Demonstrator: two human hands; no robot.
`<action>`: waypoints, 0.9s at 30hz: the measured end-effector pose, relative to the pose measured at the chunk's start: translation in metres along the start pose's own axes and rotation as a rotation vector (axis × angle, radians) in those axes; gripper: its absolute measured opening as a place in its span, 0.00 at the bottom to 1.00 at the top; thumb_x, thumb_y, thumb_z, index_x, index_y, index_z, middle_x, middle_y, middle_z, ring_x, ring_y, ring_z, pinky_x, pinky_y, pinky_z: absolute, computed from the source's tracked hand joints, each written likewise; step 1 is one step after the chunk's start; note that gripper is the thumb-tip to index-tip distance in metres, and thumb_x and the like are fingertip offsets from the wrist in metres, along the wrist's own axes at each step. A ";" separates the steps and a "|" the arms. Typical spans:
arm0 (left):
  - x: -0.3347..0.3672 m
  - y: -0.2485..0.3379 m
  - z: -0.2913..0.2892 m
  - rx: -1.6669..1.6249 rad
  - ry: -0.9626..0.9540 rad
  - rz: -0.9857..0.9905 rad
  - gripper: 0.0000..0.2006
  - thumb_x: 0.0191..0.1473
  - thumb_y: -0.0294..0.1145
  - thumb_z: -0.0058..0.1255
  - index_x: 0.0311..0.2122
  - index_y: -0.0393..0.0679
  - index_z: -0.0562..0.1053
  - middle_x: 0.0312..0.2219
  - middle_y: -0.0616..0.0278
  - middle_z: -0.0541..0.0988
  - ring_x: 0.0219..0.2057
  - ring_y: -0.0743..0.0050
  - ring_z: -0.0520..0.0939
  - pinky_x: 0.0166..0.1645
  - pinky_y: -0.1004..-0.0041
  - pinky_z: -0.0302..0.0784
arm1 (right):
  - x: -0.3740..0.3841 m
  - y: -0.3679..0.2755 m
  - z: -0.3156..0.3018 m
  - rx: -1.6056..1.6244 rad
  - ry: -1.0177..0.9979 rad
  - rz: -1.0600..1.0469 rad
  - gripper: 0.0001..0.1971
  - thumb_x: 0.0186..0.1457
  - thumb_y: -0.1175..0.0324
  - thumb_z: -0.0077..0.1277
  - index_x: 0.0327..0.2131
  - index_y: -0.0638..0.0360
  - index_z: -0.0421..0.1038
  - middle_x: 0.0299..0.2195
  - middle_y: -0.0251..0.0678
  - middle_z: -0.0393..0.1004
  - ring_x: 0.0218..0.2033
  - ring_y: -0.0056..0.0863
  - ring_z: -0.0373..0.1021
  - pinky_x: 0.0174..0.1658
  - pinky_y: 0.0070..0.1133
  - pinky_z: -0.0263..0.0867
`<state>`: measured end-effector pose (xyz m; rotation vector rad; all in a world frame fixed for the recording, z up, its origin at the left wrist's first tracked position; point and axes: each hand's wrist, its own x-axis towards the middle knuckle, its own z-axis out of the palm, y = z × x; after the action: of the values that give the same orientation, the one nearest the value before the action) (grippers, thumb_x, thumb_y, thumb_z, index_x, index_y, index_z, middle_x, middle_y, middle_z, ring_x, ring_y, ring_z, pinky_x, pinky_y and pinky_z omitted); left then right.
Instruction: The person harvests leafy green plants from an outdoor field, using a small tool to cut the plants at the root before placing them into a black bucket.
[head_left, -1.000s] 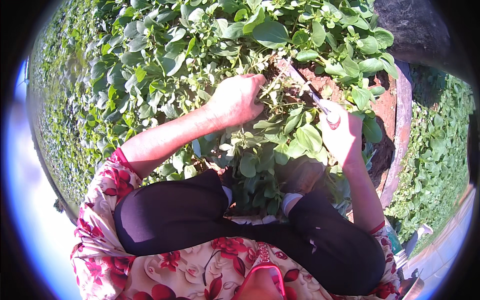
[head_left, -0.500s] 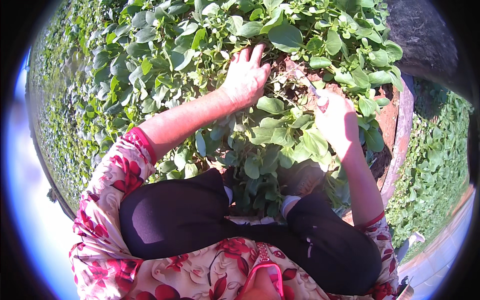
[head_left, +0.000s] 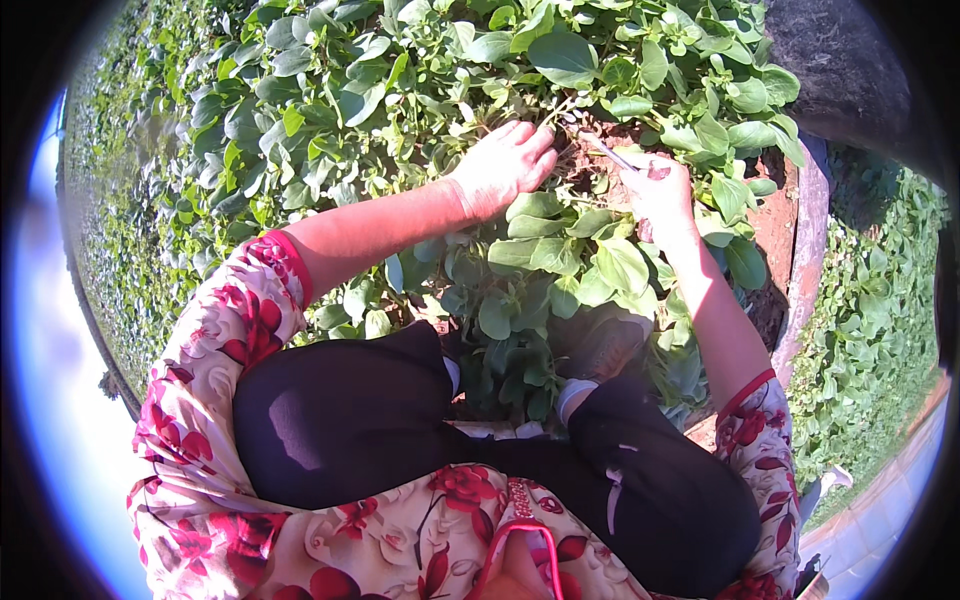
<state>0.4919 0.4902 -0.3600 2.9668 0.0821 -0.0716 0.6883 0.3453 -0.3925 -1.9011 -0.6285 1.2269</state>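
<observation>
My left hand (head_left: 505, 170) is closed low among the leafy green plants, its fingers curled together. A thin pale plant stem (head_left: 557, 112) rises at its fingertips and seems pinched there. My right hand (head_left: 660, 195) grips a slim hand tool (head_left: 607, 152) with a narrow metal shaft. The tool points up and left, and its small tip sits by the stem, close to my left fingers. Leaves partly hide that tip, so its exact shape is unclear. Reddish bare soil (head_left: 622, 133) shows beside the shaft. Broad-leaved plants (head_left: 545, 250) stand just below both hands.
Dense green plants (head_left: 260, 130) spread across the left and top. On the right a pale curved border (head_left: 808, 240) edges the bed, with more greenery (head_left: 860, 330) beyond it. A dark fuzzy mass (head_left: 845, 70) fills the upper right. My bent knees (head_left: 340, 415) are close below.
My left hand has drawn slightly down and right, its spread fingers now curled in. My right hand has risen slightly, and the tool's tip has come nearer to the left fingers.
</observation>
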 end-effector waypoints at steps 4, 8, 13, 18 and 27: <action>-0.001 0.013 0.010 -0.078 0.002 0.034 0.15 0.39 0.31 0.47 0.36 0.39 0.70 0.36 0.55 0.68 0.39 0.62 0.72 0.43 0.69 0.70 | -0.009 -0.031 -0.007 -0.305 0.042 -0.148 0.10 0.46 0.73 0.48 0.34 0.57 0.75 0.25 0.46 0.74 0.22 0.39 0.71 0.28 0.25 0.66; 0.001 0.010 0.005 -0.152 -0.027 0.015 0.17 0.39 0.32 0.47 0.38 0.37 0.68 0.36 0.53 0.69 0.39 0.59 0.72 0.43 0.68 0.71 | -0.036 -0.079 -0.019 -0.680 0.059 -0.226 0.10 0.46 0.71 0.48 0.35 0.56 0.74 0.29 0.45 0.75 0.31 0.44 0.72 0.34 0.31 0.67; 0.008 0.004 -0.009 -0.270 -0.234 -0.106 0.32 0.28 0.22 0.56 0.47 0.34 0.63 0.39 0.50 0.70 0.43 0.52 0.73 0.47 0.67 0.71 | -0.046 -0.090 -0.032 -0.703 0.236 -0.308 0.15 0.46 0.71 0.49 0.40 0.55 0.72 0.31 0.43 0.75 0.33 0.42 0.72 0.38 0.30 0.67; 0.013 0.001 0.003 -0.373 -0.151 -0.282 0.35 0.34 0.20 0.51 0.54 0.29 0.56 0.44 0.45 0.69 0.46 0.53 0.73 0.50 0.68 0.70 | -0.033 -0.086 -0.043 -0.609 0.426 -0.332 0.12 0.47 0.73 0.51 0.39 0.59 0.74 0.29 0.45 0.76 0.29 0.31 0.75 0.36 0.22 0.68; 0.022 0.002 0.004 0.187 -0.167 -0.238 0.26 0.45 0.34 0.49 0.51 0.39 0.65 0.45 0.50 0.64 0.40 0.62 0.71 0.39 0.71 0.70 | -0.045 -0.094 -0.038 -0.750 0.227 -0.161 0.14 0.48 0.69 0.47 0.40 0.54 0.74 0.32 0.48 0.75 0.34 0.41 0.73 0.39 0.27 0.68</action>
<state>0.5134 0.4889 -0.3653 3.1063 0.4282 -0.3769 0.7048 0.3538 -0.2829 -2.4815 -1.2052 0.6929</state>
